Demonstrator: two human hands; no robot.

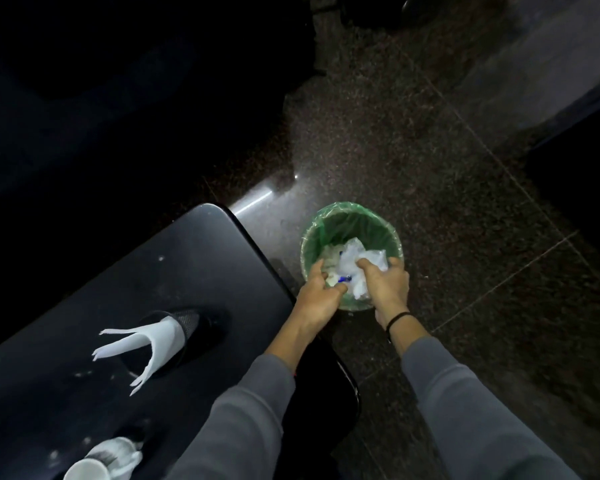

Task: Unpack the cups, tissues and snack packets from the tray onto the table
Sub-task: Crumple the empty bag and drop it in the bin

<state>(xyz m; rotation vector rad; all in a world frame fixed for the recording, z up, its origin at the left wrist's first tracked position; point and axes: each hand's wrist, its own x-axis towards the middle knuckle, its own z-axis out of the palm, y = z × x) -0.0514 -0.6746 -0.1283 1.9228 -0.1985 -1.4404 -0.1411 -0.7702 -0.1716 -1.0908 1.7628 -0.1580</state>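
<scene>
Both my hands reach into a small green-lined waste bin [352,221] on the floor. My right hand [387,284] grips a crumpled wad of white tissues and clear wrappers [355,259] inside the bin. My left hand [317,294] is curled beside it, fingers closed near a small blue piece [344,279]; what it holds is hard to tell. On the dark table [153,282] to the left, a black mesh holder [184,325] holds folded white tissues [139,344]. A white cup [87,471] lies at the table's near edge with crumpled tissue [118,452] next to it. No tray is visible.
The table's rounded corner lies just left of the bin. White crumbs speckle the tabletop. The floor is dark speckled stone tile [430,168]. Dark seating fills the upper left, and a pale ledge runs across the upper right. A black band circles my right wrist.
</scene>
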